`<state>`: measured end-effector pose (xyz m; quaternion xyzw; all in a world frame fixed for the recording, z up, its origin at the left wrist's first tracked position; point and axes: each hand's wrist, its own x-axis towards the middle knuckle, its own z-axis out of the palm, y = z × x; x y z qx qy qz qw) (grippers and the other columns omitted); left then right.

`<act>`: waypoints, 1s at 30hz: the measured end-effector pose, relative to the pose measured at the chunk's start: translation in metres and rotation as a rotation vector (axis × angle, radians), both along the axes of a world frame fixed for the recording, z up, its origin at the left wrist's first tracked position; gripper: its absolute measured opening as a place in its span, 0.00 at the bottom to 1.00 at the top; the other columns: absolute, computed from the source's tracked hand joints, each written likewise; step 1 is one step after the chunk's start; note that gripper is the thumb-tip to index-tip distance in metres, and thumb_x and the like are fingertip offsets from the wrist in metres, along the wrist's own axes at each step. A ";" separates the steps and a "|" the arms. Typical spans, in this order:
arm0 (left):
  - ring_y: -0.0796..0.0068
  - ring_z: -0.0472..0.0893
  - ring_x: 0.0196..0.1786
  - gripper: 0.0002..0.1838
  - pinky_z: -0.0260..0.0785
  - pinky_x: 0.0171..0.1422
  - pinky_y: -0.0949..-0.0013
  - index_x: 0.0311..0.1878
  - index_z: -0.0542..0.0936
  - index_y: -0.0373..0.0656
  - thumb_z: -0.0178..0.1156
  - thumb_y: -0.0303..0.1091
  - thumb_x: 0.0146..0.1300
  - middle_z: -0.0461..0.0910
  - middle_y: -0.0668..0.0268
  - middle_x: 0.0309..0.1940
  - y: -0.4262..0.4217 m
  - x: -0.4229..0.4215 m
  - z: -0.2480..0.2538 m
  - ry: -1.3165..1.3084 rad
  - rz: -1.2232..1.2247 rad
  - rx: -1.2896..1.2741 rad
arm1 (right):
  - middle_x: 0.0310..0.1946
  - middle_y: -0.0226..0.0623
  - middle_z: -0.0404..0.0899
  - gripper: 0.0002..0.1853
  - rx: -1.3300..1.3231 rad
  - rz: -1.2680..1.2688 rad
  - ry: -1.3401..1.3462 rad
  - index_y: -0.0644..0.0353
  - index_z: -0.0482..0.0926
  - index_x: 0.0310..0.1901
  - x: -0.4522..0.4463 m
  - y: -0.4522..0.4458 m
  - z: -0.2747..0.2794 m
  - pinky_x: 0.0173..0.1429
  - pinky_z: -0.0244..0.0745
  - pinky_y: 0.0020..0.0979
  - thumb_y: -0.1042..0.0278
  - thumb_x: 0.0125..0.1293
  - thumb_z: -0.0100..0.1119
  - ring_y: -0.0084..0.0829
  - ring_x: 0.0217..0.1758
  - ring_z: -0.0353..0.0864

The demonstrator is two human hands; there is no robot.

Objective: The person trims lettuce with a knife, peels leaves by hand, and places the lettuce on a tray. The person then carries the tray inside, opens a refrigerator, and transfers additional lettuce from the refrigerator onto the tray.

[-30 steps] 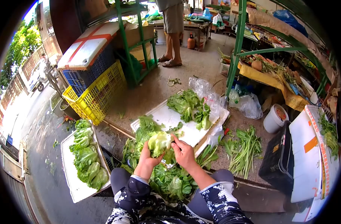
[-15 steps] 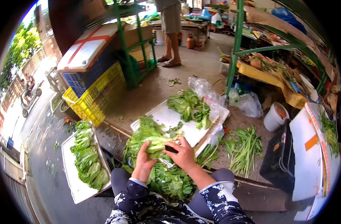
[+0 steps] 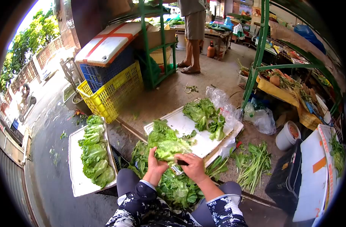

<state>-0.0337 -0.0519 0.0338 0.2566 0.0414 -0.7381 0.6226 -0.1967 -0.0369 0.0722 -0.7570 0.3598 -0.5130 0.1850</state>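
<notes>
My left hand is closed around the base of a light green head of lettuce, its leaves pointing away from me. My right hand grips a small knife with a dark handle. The short shiny blade lies close to the lettuce's stem end; whether it touches is unclear. Loose leafy greens are piled below both hands, between my knees. Beyond the hands, a white foam tray bears more lettuce. On my left, several lettuce heads line another white tray.
Long-stemmed greens lie on the ground at right, beside a black crate and a white bucket. Yellow and blue crates stand at far left. A person stands behind the green rack.
The view has swung left, so the surroundings appear further right. My hands have tilted the lettuce, and the knife blade now shows below its stem end.
</notes>
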 end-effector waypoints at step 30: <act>0.57 0.72 0.48 0.23 0.67 0.52 0.51 0.50 0.70 0.41 0.47 0.32 0.47 0.73 0.58 0.46 -0.044 -0.005 -0.037 -0.170 -0.099 -0.164 | 0.43 0.37 0.74 0.30 1.222 0.229 -0.716 0.62 0.62 0.59 -0.031 -0.058 -0.032 0.13 0.48 0.15 0.57 0.58 0.59 0.27 0.34 0.82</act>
